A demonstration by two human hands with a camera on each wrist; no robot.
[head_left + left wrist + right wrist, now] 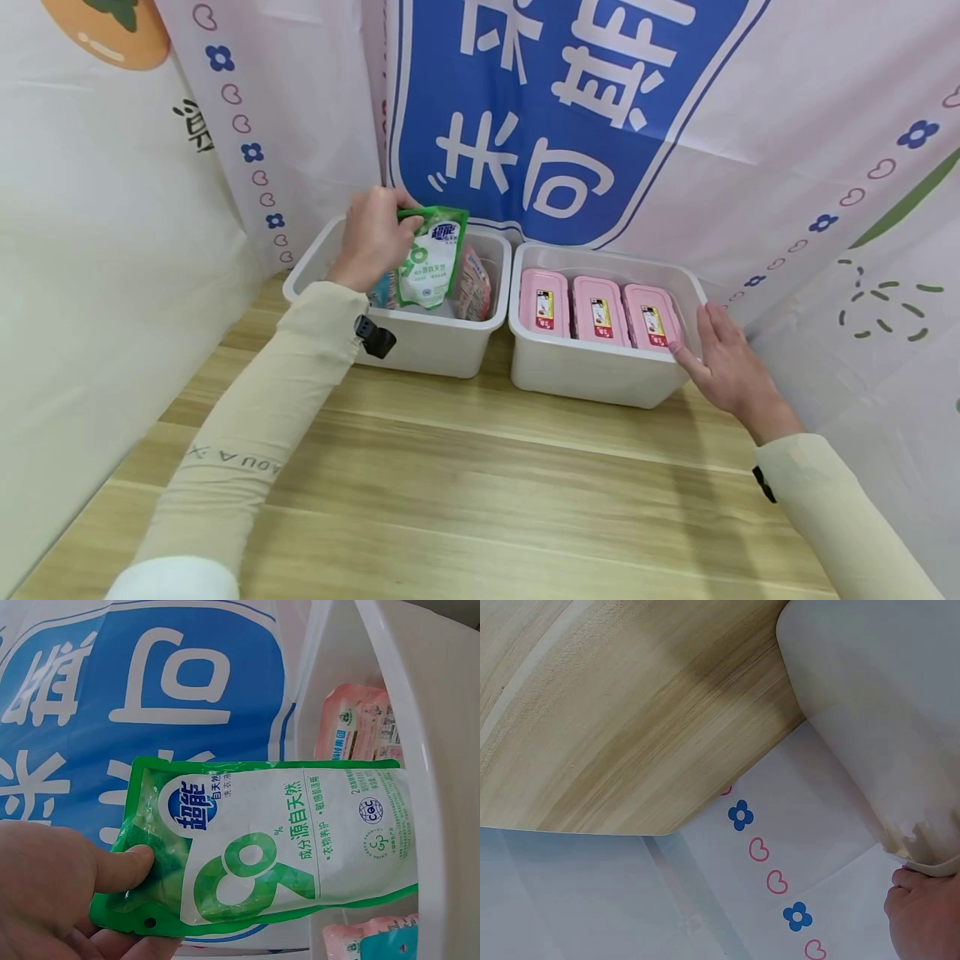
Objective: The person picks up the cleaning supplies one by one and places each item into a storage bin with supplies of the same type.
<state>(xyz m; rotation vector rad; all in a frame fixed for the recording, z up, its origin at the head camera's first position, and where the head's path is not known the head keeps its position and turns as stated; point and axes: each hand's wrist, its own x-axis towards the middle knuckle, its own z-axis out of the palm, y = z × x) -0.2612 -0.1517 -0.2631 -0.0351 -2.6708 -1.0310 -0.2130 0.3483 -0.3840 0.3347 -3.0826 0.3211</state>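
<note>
In the head view my left hand (372,237) pinches the top of a green-and-white laundry detergent pouch (433,265). The pouch stands upright, its lower end inside the left white plastic bin (427,346). Close up in the left wrist view, the thumb presses on the pouch's top corner. A pink pouch (474,287) and a partly hidden blue packet (382,292) sit beside it in that bin. My right hand (731,367) rests against the right end of the second white bin (592,375), fingers fairly straight along its side. Pink lidded boxes (600,312) stand in a row there.
Both bins stand side by side at the back of a wooden table (465,483), a narrow gap between them. Behind them hangs a cloth with a blue printed panel (517,125). White cloth walls (112,208) close in the left and right sides.
</note>
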